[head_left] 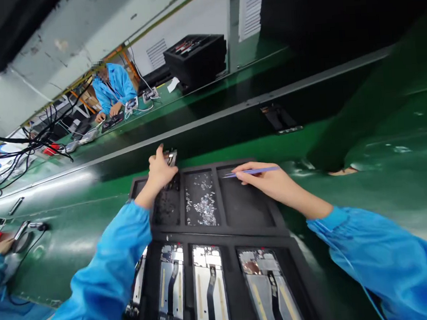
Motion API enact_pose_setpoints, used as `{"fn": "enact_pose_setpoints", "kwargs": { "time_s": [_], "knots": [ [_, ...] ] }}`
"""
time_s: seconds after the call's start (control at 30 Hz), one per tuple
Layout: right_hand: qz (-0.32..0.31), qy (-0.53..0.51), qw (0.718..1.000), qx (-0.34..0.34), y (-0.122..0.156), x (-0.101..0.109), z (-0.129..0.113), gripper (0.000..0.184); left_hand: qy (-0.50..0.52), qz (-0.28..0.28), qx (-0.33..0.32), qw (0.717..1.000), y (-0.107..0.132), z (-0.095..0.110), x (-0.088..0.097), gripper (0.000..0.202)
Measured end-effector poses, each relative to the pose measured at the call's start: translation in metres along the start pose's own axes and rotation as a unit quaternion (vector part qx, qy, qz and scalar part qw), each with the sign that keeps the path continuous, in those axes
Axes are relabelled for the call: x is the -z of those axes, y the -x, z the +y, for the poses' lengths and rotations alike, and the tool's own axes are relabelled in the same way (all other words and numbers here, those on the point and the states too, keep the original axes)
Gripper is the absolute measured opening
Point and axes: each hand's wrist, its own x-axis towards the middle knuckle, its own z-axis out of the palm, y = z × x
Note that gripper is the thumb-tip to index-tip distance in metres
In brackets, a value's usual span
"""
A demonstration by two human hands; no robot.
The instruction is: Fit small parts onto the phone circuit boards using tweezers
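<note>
Pinching a phone-like device (171, 158) between thumb and fingers, the left grip (160, 172) hangs over the far edge of a black tray (233, 232); the device sticks up just to the right of its fingers, its lower part half hidden by the hand. The right grip (264, 180), well apart to the left one's right, is closed on slim purple tweezers (269, 169), thumb and fingertips pressed around the shaft, with the pointed metal end reaching left over the tray's right-hand far compartment.

Between the two grips, slightly nearer the wearer, a middle compartment holds a scatter of small shiny pieces (205, 209). Below the left grip, dark pieces (165, 205) lie in the neighbouring compartment, too dim to make out singly. Nearer the wearer than both grips, silvery phone panels (203, 273) rest in slots side by side, black ribbons running along them.

Around the tray spreads a green tabletop (400, 166). Beyond the right grip, a flat dark part (280, 118) lies on a black strip (229, 122). Farther beyond the left grip sit a black stack (199, 63) and a co-worker (118, 83) in blue.
</note>
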Motion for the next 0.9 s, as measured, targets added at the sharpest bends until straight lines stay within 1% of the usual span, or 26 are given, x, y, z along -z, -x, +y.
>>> {"fn": "enact_pose_setpoints", "kwargs": {
  "time_s": [0.03,0.07,0.13,0.2,0.23,0.3,0.37,0.43,0.47,0.57,0.67,0.73,0.77,0.83,0.9],
  "knots": [
    [-0.003,0.011,1.000,-0.003,0.000,0.000,0.000,0.058,-0.005,-0.001,0.015,1.000,-0.026,0.005,-0.007,0.063],
    [-0.006,0.019,1.000,-0.006,0.001,0.000,0.000,0.056,-0.011,-0.001,0.029,1.000,-0.048,0.009,-0.015,0.054],
    [-0.009,0.036,0.999,-0.014,0.001,0.001,0.003,0.051,-0.027,0.000,0.056,0.998,-0.083,0.012,-0.032,0.045],
    [-0.009,0.059,0.998,-0.028,0.000,0.003,0.008,0.047,-0.044,0.000,0.081,0.996,-0.105,0.010,-0.049,0.045],
    [-0.003,0.070,0.997,-0.035,0.000,0.004,0.011,0.046,-0.052,-0.001,0.089,0.995,-0.111,0.008,-0.056,0.046],
    [0.016,0.072,0.996,-0.046,0.000,0.007,0.015,0.044,-0.059,-0.006,0.091,0.994,-0.117,0.002,-0.067,0.049],
    [0.037,0.059,0.996,-0.052,0.003,0.011,0.013,0.045,-0.054,-0.017,0.067,0.996,-0.114,-0.004,-0.072,0.051],
    [0.052,0.063,0.995,-0.057,0.011,0.017,0.006,0.047,-0.042,-0.030,0.021,0.998,-0.107,-0.016,-0.068,0.056],
    [0.058,0.077,0.994,-0.059,0.018,0.020,0.000,0.048,-0.035,-0.035,-0.009,0.999,-0.102,-0.025,-0.065,0.060],
    [0.061,0.132,0.987,-0.060,0.043,0.028,-0.019,0.042,-0.021,-0.055,-0.102,0.993,-0.085,-0.066,-0.049,0.078],
    [0.022,0.201,0.979,-0.037,0.068,0.033,-0.034,0.031,-0.038,-0.086,-0.175,0.980,-0.061,-0.112,-0.031,0.081],
    [-0.008,0.244,0.970,-0.017,0.078,0.037,-0.037,0.026,-0.068,-0.080,-0.187,0.977,-0.045,-0.136,-0.022,0.081],
    [-0.020,0.258,0.966,-0.011,0.080,0.039,-0.037,0.025,-0.084,-0.072,-0.187,0.976,-0.040,-0.145,-0.019,0.081],
    [-0.037,0.271,0.962,-0.005,0.082,0.042,-0.033,0.024,-0.110,-0.057,-0.184,0.975,-0.034,-0.157,-0.017,0.077],
    [-0.045,0.278,0.959,-0.011,0.081,0.044,-0.029,0.025,-0.129,-0.051,-0.187,0.972,-0.033,-0.162,-0.018,0.073]
  ]
}}
